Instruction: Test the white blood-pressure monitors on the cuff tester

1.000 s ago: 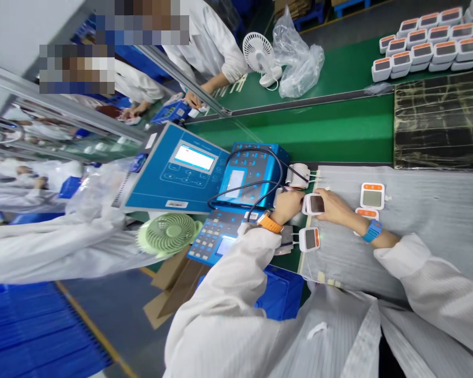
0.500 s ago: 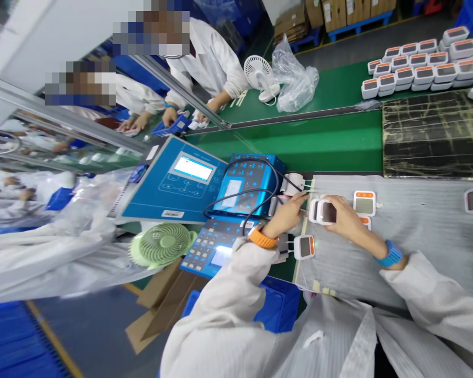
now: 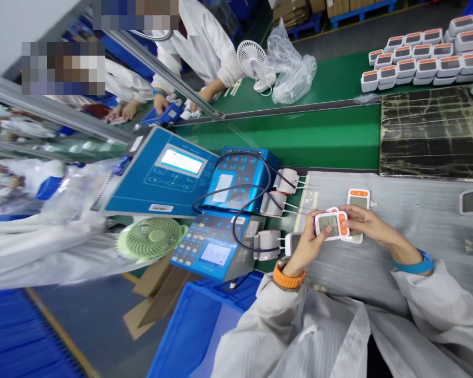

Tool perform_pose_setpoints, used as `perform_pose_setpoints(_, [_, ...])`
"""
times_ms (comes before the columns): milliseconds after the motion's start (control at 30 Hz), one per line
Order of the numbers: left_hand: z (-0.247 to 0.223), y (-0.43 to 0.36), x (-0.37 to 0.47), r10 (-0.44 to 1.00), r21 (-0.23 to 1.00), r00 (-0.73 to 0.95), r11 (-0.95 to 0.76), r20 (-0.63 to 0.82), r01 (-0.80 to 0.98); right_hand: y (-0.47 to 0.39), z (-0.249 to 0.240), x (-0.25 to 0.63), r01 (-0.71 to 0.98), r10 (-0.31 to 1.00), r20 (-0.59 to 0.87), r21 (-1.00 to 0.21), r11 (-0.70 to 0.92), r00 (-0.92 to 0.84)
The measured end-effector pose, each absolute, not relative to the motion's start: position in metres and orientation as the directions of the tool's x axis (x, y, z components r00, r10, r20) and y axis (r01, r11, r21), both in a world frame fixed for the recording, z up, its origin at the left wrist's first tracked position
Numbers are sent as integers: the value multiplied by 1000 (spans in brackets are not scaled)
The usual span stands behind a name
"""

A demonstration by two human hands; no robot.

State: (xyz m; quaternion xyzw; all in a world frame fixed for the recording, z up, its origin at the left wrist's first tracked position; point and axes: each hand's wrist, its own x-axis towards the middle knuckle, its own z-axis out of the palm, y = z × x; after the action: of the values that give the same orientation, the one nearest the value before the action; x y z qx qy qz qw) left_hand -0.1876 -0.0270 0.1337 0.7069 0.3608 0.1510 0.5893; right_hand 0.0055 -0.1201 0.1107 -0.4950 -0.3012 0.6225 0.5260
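Note:
A white digital device (image 3: 328,226) with a grey screen and orange buttons is held over the grey mat. Figures show on its screen. My left hand (image 3: 306,245), an orange watch on the wrist, grips its left side with the thumb on the screen's lower part. My right hand (image 3: 364,224), with a blue wristband, closes on its right end, fingertips at the orange buttons. A bit of another orange-and-white part shows behind its top edge; most of it is hidden. A similar device (image 3: 358,198) lies just beyond my right hand. Beside my left wrist, another device (image 3: 291,243) sits against metal prongs.
Blue testers (image 3: 236,178) with black cables stand at the left, near white clamp-like blocks with prongs (image 3: 287,180). A green fan (image 3: 153,239) and blue bin (image 3: 197,325) are nearer. Stacked devices (image 3: 425,65) and a black taped board (image 3: 433,134) lie beyond. Co-workers sit at upper left.
My left hand has come from the prong blocks to the device. My right hand has drawn it nearer me and it now faces up with figures on its screen. The view has shifted slightly.

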Motion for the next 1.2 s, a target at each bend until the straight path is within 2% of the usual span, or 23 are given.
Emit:
perform_pose_setpoints(167, [141, -40, -189, 711, 927, 669, -67, -216, 370, -121, 114, 3, -453, 937, -347, -841, -295, 34])
perform_pose_setpoints(300, [141, -41, -190, 715, 953, 660, 29, -230, 301, -124, 123, 11, -493, 944, -329, -822, -285, 4])
perform_pose_setpoints(433, [138, -41, -192, 643, 955, 706, 195, -297, 224, -127, 128, 21, -504, 951, -308, -820, -273, -14])
perform_pose_setpoints(567, [141, -43, -194, 556, 969, 794, 176, -244, 174, -128, 129, 21, -427, 949, -314, -860, -279, 13])
perform_pose_setpoints(767, [156, -45, -190, 497, 986, 854, 129, -153, 102, -141, 142, 30, -143, 965, -241, -964, -225, 106])
perform_pose_setpoints(867, [160, -48, -181, 551, 990, 825, 126, -128, 70, -155, 155, 33, 103, 992, -96, -989, -104, 82])
perform_pose_setpoints(933, [157, -51, -170, 588, 994, 802, 76, -107, 78, -161, 162, 28, 402, 999, 6, -916, -10, 40])
perform_pose_setpoints(1033, [149, -55, -143, 646, 996, 760, 2, -66, 85, -157, 173, 14, 742, 999, 12, -670, -30, 51])
perform_pose_setpoints(1100, [146, -56, -121, 713, 999, 700, -9, -30, 53, -141, 182, 16, 819, 996, -21, -568, -84, 88])
perform_pose_setpoints(1200, [155, -55, -94, 769, 995, 633, -45, 91, -89, -104, 203, 62, 845, 999, 3, -533, -40, 49])
